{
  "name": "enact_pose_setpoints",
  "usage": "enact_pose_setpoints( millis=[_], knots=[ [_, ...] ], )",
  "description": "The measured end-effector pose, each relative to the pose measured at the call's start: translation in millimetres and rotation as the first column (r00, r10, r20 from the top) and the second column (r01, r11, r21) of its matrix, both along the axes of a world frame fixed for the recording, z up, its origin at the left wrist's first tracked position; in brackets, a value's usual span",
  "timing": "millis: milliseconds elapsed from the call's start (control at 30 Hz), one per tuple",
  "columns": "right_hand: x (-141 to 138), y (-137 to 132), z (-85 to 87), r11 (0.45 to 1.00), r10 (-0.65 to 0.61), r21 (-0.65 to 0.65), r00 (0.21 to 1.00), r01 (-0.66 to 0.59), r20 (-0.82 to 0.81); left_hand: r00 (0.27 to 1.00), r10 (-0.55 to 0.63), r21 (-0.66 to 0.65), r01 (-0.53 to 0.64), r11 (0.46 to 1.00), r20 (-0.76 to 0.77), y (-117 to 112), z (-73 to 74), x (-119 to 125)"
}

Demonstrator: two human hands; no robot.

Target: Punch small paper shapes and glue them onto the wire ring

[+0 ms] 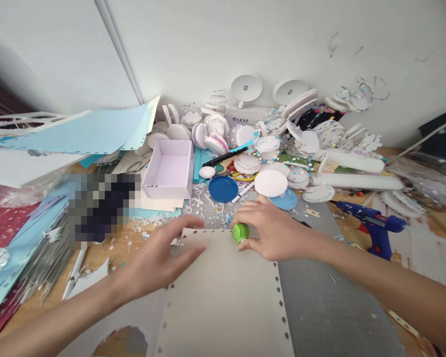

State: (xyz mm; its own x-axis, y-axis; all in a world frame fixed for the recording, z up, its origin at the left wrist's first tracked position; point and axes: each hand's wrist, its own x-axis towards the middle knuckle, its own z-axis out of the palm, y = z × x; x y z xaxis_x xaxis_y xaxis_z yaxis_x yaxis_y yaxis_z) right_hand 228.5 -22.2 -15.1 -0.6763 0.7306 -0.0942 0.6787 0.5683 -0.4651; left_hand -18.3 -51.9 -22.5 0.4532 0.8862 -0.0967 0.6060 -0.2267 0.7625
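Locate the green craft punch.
Head view, just right of centre: the green craft punch is in the right hand, at the far edge of the cream sheet.

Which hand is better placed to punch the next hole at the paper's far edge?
Probably the right hand: it holds the punch at the far edge of the paper. The left hand is open near the far left corner, holding nothing.

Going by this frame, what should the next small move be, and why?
Probably a squeeze of the green punch by the right hand: its grip has the punch at the far edge of the cream sheet, where a row of small holes already leads toward it from the left corner.
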Motion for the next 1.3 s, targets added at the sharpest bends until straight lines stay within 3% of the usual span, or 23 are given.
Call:
enact_pose_setpoints(
  millis=[67,133,200,267,400,600,800,1033,1167,1300],
  knots=[
    [-2.7,-0.6,-1.1,1.000,0.004,0.021,1.000,-0.004,-0.012,0.987,-0.065,0.208,0.095,0.973,-0.145,5.7,13.7,10.5],
    [-6.6,-0.7,-1.9,0.999,-0.004,0.050,1.000,0.005,-0.018,0.940,-0.145,0.332,0.250,0.910,-0.310,12.2,23.4,26.9],
    [-10.5,-0.5,-1.7,0.997,-0.012,0.082,1.000,0.012,0.000,0.870,-0.186,0.344,0.366,0.865,-0.457,18.8,25.6,44.7],
    [-12.9,-0.6,-1.0,0.992,-0.025,0.122,0.999,0.021,0.032,0.831,-0.213,0.300,0.406,0.863,-0.513,24.4,21.6,58.8],
    [-11.5,-2.3,-1.9,0.984,-0.078,0.160,0.997,0.073,0.026,0.853,-0.227,0.278,0.387,0.879,-0.470,30.6,8.8,69.0],
    [-9.0,-1.8,-11.0,0.990,-0.110,0.086,0.994,0.109,0.008,0.862,-0.243,0.207,0.363,0.908,-0.445,34.6,2.6,66.0],
    [-5.5,0.6,-5.6,0.995,-0.099,-0.025,0.993,0.097,-0.067,0.859,-0.319,0.042,0.365,0.930,-0.400,35.4,13.4,55.6],
    [8.6,-2.3,11.9,0.984,-0.045,-0.180,0.977,0.007,-0.208,0.892,-0.333,-0.017,0.345,0.938,-0.306,25.5,23.2,51.8],
    [12.3,-0.1,14.0,0.918,-0.156,-0.396,0.938,0.022,-0.309,0.894,-0.322,-0.011,0.336,0.942,-0.311,10.8,31.2,53.8],
    [7.6,4.5,4.2,0.868,-0.282,-0.485,0.909,0.105,-0.309,0.883,-0.374,-0.022,0.383,0.923,-0.283,-16.7,43.7,49.2]
  ],
)
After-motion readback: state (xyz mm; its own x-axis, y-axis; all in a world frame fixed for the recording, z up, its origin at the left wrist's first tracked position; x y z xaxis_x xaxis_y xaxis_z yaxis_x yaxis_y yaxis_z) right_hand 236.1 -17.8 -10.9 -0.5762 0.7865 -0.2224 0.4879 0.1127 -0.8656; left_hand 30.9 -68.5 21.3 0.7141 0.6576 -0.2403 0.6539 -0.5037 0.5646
